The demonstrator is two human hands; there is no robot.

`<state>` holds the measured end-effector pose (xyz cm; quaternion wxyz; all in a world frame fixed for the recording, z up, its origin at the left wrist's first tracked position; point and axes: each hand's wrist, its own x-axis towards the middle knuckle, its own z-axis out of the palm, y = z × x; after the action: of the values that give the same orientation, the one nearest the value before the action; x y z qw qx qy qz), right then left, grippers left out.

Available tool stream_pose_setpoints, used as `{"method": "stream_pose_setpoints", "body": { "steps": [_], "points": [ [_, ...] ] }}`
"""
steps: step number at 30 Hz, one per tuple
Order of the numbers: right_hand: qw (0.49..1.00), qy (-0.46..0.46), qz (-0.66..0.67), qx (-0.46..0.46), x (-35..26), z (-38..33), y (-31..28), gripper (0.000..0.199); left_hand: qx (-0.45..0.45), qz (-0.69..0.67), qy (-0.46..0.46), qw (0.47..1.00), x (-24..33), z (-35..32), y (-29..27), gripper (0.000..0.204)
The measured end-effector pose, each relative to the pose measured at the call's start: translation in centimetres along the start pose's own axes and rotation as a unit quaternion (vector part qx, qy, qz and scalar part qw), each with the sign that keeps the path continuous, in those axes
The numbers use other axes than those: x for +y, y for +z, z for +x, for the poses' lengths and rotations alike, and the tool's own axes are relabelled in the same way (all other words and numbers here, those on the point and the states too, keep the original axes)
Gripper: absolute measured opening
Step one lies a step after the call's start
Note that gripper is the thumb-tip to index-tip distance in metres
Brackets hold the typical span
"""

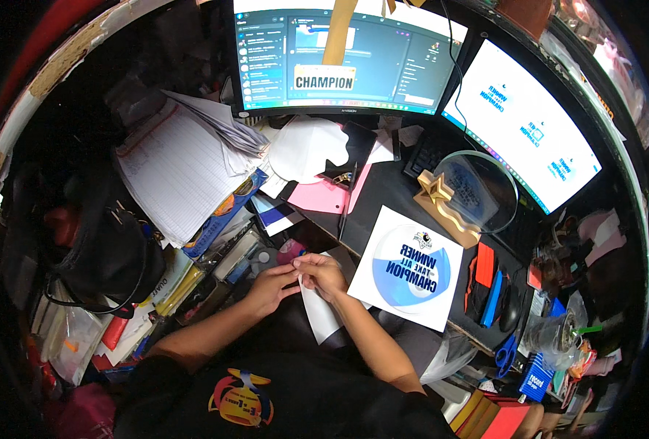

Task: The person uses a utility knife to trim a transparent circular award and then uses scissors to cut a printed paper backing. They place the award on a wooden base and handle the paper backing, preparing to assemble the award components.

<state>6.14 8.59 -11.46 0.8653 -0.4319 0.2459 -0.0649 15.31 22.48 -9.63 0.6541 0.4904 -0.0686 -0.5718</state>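
Observation:
My left hand (272,287) and my right hand (323,275) meet over my lap, fingertips pinched together at the top of a white sheet (319,316). The sheet hangs down below my right hand, its lower part resting near my dark trousers. What lies right between the fingertips is small and partly hidden. To the right of my right hand, a square white print (363,272) with mirrored dark lettering on a blue round design lies at the desk's edge. Beyond it stands a clear round trophy (511,192) on a gold base (449,208) with a star.
Two lit monitors (412,55) stand at the back. A stack of lined papers (174,164) and a black bag (105,256) are on the left. A blue cutter (492,298), a black mouse (511,307) and blue scissors (507,354) lie right. Pink paper (316,196) lies ahead.

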Motion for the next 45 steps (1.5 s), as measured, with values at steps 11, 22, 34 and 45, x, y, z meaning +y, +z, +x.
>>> {"method": "stream_pose_setpoints", "body": {
  "steps": [11,22,34,45],
  "points": [
    [1.0,-0.005,0.009,-0.02,-0.4,0.0,0.0,0.012,0.008,-0.015,-0.018,1.0,-0.1,0.4,-0.4,0.029],
    [0.994,-0.062,-0.093,-0.01,1.3,0.9,0.2,0.025,0.009,-0.166,-0.037,0.985,-1.1,0.8,-0.9,0.03],
    [0.948,-0.185,-0.254,0.047,1.7,-1.2,1.5,0.047,-0.009,-0.123,-0.031,0.992,-2.7,1.5,-2.1,0.025],
    [0.981,-0.142,-0.132,0.004,3.5,-2.0,-0.3,0.036,0.082,0.071,-0.056,0.993,-1.8,1.1,-1.1,0.021]
  ]
}}
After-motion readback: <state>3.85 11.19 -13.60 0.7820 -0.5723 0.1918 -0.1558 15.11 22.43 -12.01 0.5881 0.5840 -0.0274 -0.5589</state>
